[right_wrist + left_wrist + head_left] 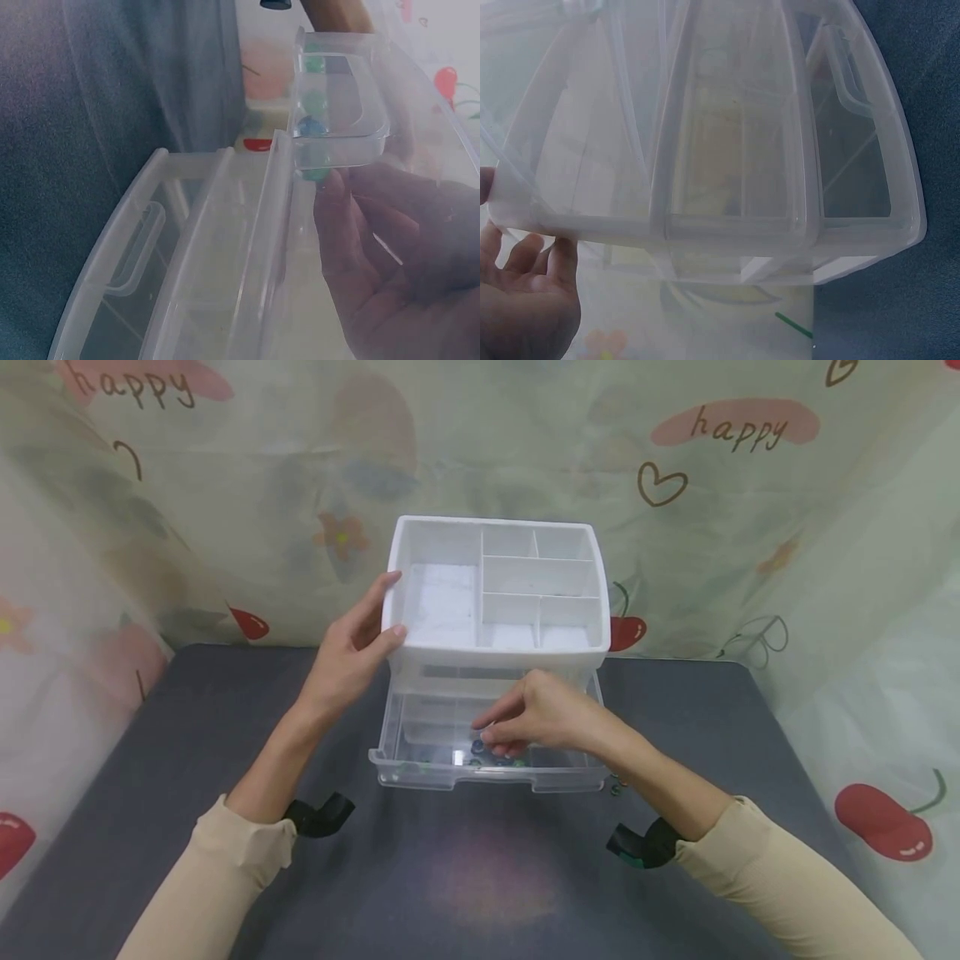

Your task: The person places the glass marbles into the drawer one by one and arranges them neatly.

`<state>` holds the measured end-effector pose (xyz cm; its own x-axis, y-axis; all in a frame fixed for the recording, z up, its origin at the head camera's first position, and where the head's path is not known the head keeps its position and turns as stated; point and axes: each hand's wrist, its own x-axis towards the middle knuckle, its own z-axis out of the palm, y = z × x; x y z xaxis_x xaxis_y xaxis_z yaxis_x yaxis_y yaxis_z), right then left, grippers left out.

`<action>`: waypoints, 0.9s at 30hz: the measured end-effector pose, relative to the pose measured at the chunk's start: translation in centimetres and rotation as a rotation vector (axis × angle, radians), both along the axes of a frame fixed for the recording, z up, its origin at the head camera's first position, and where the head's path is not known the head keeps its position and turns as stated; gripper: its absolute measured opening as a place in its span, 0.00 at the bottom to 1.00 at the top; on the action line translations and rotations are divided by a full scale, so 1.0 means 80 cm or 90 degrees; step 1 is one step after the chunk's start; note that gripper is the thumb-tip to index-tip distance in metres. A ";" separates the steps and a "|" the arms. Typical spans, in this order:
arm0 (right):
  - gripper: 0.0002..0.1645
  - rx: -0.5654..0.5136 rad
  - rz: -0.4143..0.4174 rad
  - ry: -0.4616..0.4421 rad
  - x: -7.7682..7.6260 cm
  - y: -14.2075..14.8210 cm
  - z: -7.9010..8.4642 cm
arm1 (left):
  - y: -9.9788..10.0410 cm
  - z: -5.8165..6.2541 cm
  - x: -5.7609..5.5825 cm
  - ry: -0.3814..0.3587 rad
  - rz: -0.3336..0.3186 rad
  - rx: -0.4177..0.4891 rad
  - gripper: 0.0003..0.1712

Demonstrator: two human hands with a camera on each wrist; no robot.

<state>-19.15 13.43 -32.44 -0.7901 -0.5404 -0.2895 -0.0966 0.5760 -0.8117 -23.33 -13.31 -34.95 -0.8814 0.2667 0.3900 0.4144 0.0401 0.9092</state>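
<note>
A small drawer organizer with a white compartmented top (540,577) stands on the dark table. My left hand (351,647) grips the top's left rim, thumb at the front corner. In the left wrist view, the fingers (561,262) lie against the organizer's side. The clear upper drawer (412,772) is pulled out toward me. Several green and blue glass marbles (313,126) lie along its front. Over the drawer hovers my right hand (543,714), its thumb and index fingertip slightly apart. One dark blue marble (477,746) shows just below those fingertips.
A few small marbles (617,789) lie on the dark tabletop (300,893) just right of the drawer's front corner. Lower clear drawers (180,247) sit beneath the pulled-out one. A printed curtain (262,485) hangs behind and on both sides.
</note>
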 end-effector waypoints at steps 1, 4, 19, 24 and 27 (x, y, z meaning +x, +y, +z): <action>0.12 -0.003 -0.001 0.002 0.000 0.000 0.000 | 0.000 0.000 0.000 -0.001 0.002 -0.002 0.35; 0.12 -0.013 -0.005 0.010 0.000 0.002 0.001 | 0.000 -0.001 0.001 -0.004 0.006 -0.006 0.35; 0.12 -0.163 -0.062 0.041 0.013 0.031 0.030 | 0.000 -0.002 0.003 -0.014 0.030 -0.013 0.35; 0.12 -0.183 -0.089 0.056 0.019 0.046 0.033 | 0.000 -0.002 0.001 -0.010 0.025 -0.013 0.35; 0.13 -0.191 -0.091 0.074 0.022 0.056 0.031 | 0.001 -0.001 0.000 -0.008 0.019 -0.010 0.34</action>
<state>-17.42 17.93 -29.96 -0.8822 -0.4693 -0.0385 -0.1340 0.3285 -0.9350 -23.32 -13.23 -35.06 -0.8938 0.2456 0.3752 0.4018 0.0670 0.9133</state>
